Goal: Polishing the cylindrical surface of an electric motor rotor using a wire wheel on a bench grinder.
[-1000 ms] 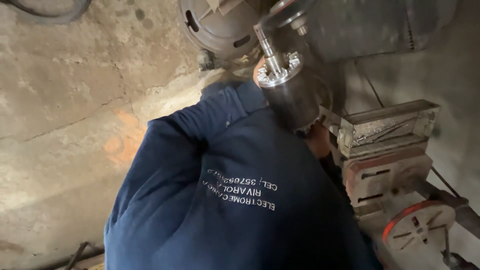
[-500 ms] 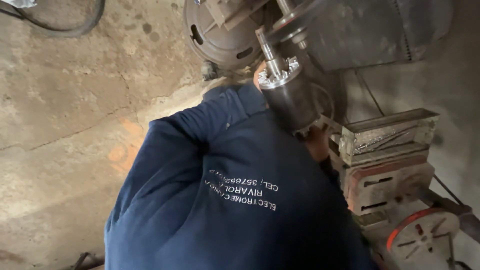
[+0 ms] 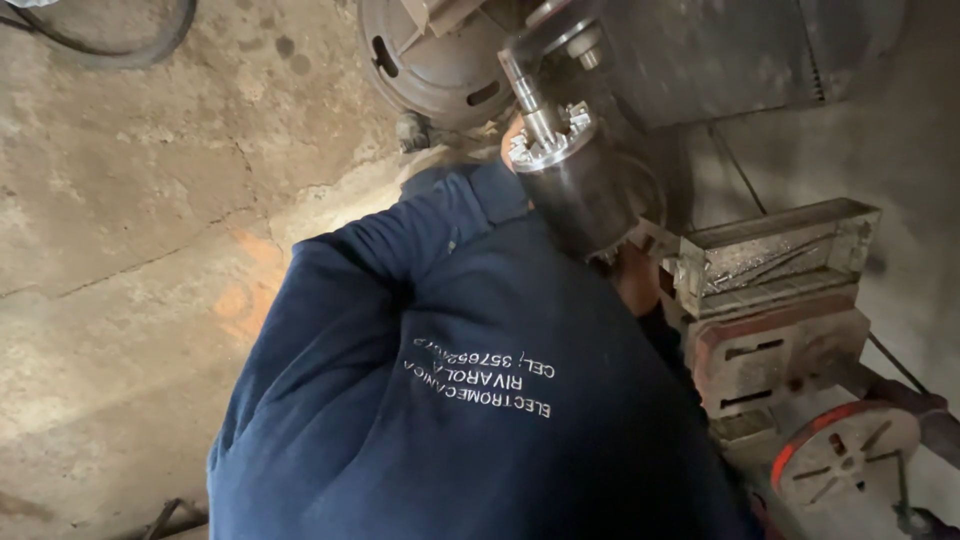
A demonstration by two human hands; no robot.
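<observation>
Two hands are set apart on one steel cylinder (image 3: 582, 205), one at each end. The left hand (image 3: 513, 133) is glimpsed only as a bit of skin behind the toothed top flange, past the blue sleeve (image 3: 400, 260). The right hand (image 3: 636, 282) is seen as a patch of skin just under the lower end. Whether fingers are wrapped round it cannot be told at either end, since both are mostly hidden by the cylinder and the sweater.

The cylinder is held tilted between the hands, against the chest, probably so its weight is carried by the body and the lower hand takes the load. Its shaft (image 3: 530, 95) is pointed up and away from the left hand, toward a round housing (image 3: 440, 65) and a grey box (image 3: 720, 55) just above; it looks lined up with them, though contact cannot be judged.

Right of the right hand, a metal tray (image 3: 775, 255) is seen stacked on a reddish slotted block (image 3: 775, 350), near enough to reach. Below that, further from the hands, a red-rimmed wheel (image 3: 845, 455) is seen. The concrete floor (image 3: 120, 220) is well left of both hands, with a dark cable (image 3: 150, 40) lying on it.
</observation>
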